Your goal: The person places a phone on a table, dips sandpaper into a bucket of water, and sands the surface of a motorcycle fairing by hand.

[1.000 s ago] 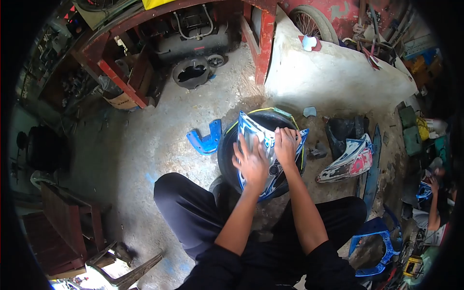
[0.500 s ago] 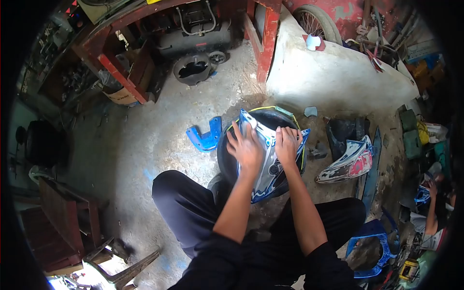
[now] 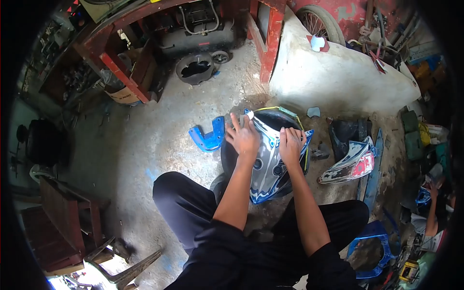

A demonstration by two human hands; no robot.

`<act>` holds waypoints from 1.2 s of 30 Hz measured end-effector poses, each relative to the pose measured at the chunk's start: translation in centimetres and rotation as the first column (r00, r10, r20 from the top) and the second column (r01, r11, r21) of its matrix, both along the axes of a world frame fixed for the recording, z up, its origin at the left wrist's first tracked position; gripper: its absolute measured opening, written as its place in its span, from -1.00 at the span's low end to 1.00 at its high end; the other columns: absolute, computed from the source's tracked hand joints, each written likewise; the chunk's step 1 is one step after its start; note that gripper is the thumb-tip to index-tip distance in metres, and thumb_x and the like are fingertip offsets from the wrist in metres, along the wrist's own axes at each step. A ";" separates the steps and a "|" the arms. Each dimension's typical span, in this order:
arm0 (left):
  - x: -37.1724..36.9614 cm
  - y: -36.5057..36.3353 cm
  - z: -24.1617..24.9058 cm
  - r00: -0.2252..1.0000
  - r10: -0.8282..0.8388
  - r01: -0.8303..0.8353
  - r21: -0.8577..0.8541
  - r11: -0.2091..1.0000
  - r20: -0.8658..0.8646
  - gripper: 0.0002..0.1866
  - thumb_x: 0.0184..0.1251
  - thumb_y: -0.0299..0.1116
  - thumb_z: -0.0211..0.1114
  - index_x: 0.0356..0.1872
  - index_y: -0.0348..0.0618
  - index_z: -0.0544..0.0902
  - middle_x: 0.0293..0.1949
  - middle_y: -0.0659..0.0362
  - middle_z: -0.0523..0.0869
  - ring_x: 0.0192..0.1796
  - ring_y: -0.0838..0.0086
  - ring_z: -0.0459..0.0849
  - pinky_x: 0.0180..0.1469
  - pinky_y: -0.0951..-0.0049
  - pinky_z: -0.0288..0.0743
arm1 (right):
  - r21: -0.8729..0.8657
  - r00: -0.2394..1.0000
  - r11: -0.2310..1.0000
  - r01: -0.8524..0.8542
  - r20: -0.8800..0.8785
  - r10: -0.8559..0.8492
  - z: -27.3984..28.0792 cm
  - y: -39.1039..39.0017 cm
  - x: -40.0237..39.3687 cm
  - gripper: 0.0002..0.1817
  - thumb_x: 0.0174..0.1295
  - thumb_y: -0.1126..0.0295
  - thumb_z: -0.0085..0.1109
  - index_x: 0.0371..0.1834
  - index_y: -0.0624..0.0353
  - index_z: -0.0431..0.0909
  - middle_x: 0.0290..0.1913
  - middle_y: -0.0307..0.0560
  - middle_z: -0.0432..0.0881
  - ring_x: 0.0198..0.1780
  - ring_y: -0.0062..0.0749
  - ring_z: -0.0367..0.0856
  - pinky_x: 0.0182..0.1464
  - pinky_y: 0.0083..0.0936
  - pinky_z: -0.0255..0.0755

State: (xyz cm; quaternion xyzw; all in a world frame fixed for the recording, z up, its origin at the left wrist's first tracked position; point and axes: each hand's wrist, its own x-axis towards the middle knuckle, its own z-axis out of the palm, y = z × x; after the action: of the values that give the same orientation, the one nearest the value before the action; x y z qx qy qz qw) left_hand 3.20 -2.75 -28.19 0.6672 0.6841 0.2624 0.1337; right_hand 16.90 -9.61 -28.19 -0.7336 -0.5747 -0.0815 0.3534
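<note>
A motorcycle body panel [image 3: 267, 166], its blue, white and grey paint patchy and worn, lies tilted across a round black tub [image 3: 230, 166]. Over the panel's upper left edge is my left hand [image 3: 243, 140], fingers spread and partly lifted; whether a small grey scrap sits between them I cannot make out. My right hand [image 3: 291, 147] bends its fingers over the upper right part of the panel, gripping it. A blue plastic piece [image 3: 208, 140] rests on the floor left of the tub.
Right of the tub lies another scuffed panel [image 3: 350, 164], with a blue frame [image 3: 372, 251] nearer me. Another person's arm [image 3: 431, 210] shows at far right. A red wooden bench frame [image 3: 268, 48], a compressor [image 3: 198, 41] and a white slab [image 3: 338, 77] stand ahead.
My left hand has slid left toward the panel's edge, its fingers lifting and spreading, uncovering more of the grey surface. The right hand keeps its hold.
</note>
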 end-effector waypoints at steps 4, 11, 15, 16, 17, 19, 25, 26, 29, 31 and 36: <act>-1.0 -4.3 0.1 0.999 -0.017 0.016 0.050 0.999 0.035 -0.57 0.62 -0.11 0.05 0.34 0.07 0.68 0.59 -0.02 0.29 0.48 -0.12 0.29 0.42 -0.24 0.18 | 0.044 1.000 0.999 0.011 0.002 -0.011 -0.1 0.1 -0.2 -0.70 0.52 0.26 0.02 -0.26 0.20 0.67 -0.22 -0.12 0.67 0.04 -0.14 0.57 0.44 -0.05 0.11; -0.8 -3.4 0.4 0.996 0.013 -0.011 -0.018 1.000 0.088 -0.58 0.63 -0.07 0.07 0.35 0.14 0.65 0.26 -0.07 0.48 0.27 -0.06 0.46 0.23 -0.15 0.37 | 0.001 1.000 1.000 -0.006 0.010 0.006 -0.1 0.0 0.1 -0.70 0.52 0.26 0.03 -0.27 0.19 0.66 -0.22 -0.11 0.66 0.03 -0.11 0.56 0.42 -0.05 0.13; -1.0 -4.2 0.4 0.990 0.038 -0.028 -0.077 0.997 0.135 -0.56 0.66 -0.03 0.03 0.38 0.19 0.64 0.26 -0.09 0.48 0.31 -0.07 0.45 0.24 -0.20 0.36 | 0.020 1.000 1.000 -0.012 -0.001 0.012 -0.1 0.0 -0.1 -0.70 0.53 0.26 0.03 -0.28 0.19 0.64 -0.21 -0.10 0.65 0.03 -0.11 0.56 0.42 -0.05 0.13; -1.3 -5.8 0.4 0.987 0.029 -0.016 -0.080 0.997 0.161 -0.56 0.66 -0.02 0.02 0.38 0.19 0.64 0.27 -0.09 0.48 0.32 -0.07 0.45 0.25 -0.22 0.35 | 0.037 1.000 0.999 -0.006 0.003 0.006 -0.3 0.1 0.0 -0.70 0.53 0.26 0.03 -0.29 0.19 0.64 -0.21 -0.10 0.65 0.03 -0.11 0.55 0.43 -0.05 0.12; -1.8 -7.5 0.4 0.993 0.011 0.001 -0.095 0.996 0.121 -0.56 0.66 -0.02 0.03 0.39 0.21 0.63 0.30 -0.09 0.47 0.33 -0.08 0.45 0.27 -0.26 0.32 | 0.098 1.000 0.995 0.007 0.018 -0.009 -0.3 0.3 -0.2 -0.70 0.53 0.26 0.03 -0.30 0.19 0.64 -0.21 -0.09 0.65 0.04 -0.11 0.55 0.43 -0.05 0.12; -1.5 -7.3 0.0 0.991 0.023 -0.012 -0.085 0.996 0.132 -0.56 0.66 -0.02 0.03 0.39 0.22 0.63 0.31 -0.09 0.46 0.33 -0.08 0.45 0.28 -0.26 0.31 | 0.061 1.000 0.998 0.004 0.011 -0.004 -0.1 0.7 0.2 -0.70 0.53 0.26 0.03 -0.30 0.19 0.64 -0.21 -0.09 0.65 0.04 -0.11 0.55 0.43 -0.04 0.12; -0.9 -2.5 0.1 0.969 0.091 -0.053 -0.166 0.985 0.229 -0.54 0.66 0.01 0.00 0.41 0.26 0.61 0.34 -0.13 0.43 0.37 -0.13 0.42 0.32 -0.28 0.30 | 0.011 1.000 1.000 -0.008 0.012 0.008 -0.2 0.1 0.0 -0.68 0.54 0.24 0.02 -0.29 0.19 0.65 -0.21 -0.10 0.66 0.05 -0.11 0.56 0.42 -0.03 0.13; -1.3 -3.6 0.1 0.969 0.093 -0.058 -0.157 0.986 0.229 -0.54 0.66 0.01 0.00 0.41 0.26 0.61 0.34 -0.13 0.43 0.37 -0.13 0.42 0.32 -0.28 0.30 | 0.020 1.000 1.000 -0.012 0.011 0.012 -0.2 0.2 -0.1 -0.68 0.54 0.24 0.02 -0.29 0.19 0.65 -0.21 -0.10 0.66 0.05 -0.11 0.56 0.42 -0.03 0.13; -1.9 -7.2 0.6 0.975 0.032 0.000 -0.147 0.989 0.220 -0.55 0.65 -0.02 0.04 0.44 0.28 0.60 0.34 -0.13 0.43 0.36 -0.13 0.43 0.34 -0.28 0.28 | 0.034 0.999 0.999 0.027 0.028 -0.027 -0.3 0.4 -0.2 -0.69 0.53 0.24 0.03 -0.29 0.18 0.65 -0.21 -0.10 0.67 0.05 -0.10 0.56 0.41 -0.02 0.13; -2.3 -8.5 0.5 0.988 0.015 0.010 -0.163 0.987 0.153 -0.54 0.63 -0.04 0.08 0.45 0.29 0.58 0.35 -0.12 0.42 0.36 -0.12 0.42 0.34 -0.26 0.27 | 0.012 0.999 1.000 0.027 0.018 -0.027 -0.3 0.5 0.1 -0.69 0.53 0.24 0.03 -0.29 0.18 0.65 -0.21 -0.10 0.66 0.04 -0.10 0.55 0.41 -0.03 0.13; -0.2 -3.1 0.7 0.989 0.047 -0.028 -0.136 0.990 0.139 -0.53 0.67 -0.02 -0.03 0.43 0.22 0.60 0.39 -0.13 0.41 0.38 -0.10 0.41 0.33 -0.22 0.28 | 0.016 1.000 1.000 -0.004 0.021 0.004 -0.2 0.2 0.0 -0.69 0.53 0.26 0.03 -0.30 0.20 0.64 -0.22 -0.09 0.66 0.04 -0.10 0.55 0.41 -0.05 0.14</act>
State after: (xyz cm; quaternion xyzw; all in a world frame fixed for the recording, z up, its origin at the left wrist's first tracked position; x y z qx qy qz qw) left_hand 3.02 -5.82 -27.48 0.6233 0.7015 0.2652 0.2215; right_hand 16.85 -9.43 -28.38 -0.7288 -0.5791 -0.0932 0.3533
